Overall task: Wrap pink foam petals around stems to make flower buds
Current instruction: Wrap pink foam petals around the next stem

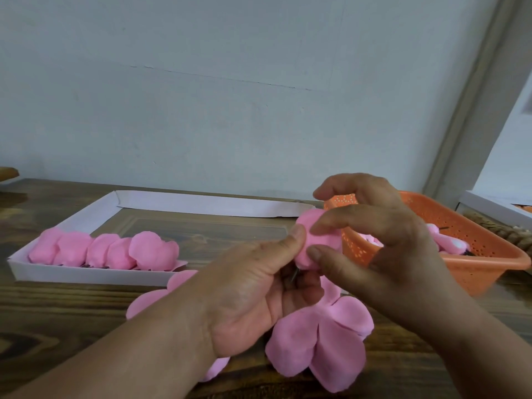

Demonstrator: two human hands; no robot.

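Leave the row of finished pink foam buds (pixel 106 250) alone in the shallow white cardboard tray (pixel 86 274) on your left, and keep your attention on the one in hand. Your left hand (pixel 253 295) pinches the dark thin stem (pixel 294 275), thumb pressed against the half-rolled pink foam bud (pixel 309 240); hold that pinch firm so the wrap cannot unroll. Your right hand (pixel 374 240) arches over the bud, fingers spread and lightly curled, fingertips touching the foam. Smooth the petal round snugly, overlapping its edge. Flat pink foam petal cut-outs (pixel 319 341) lie beneath on the dark wooden table (pixel 57 318); the perforated orange plastic basket (pixel 475 266) sits right.
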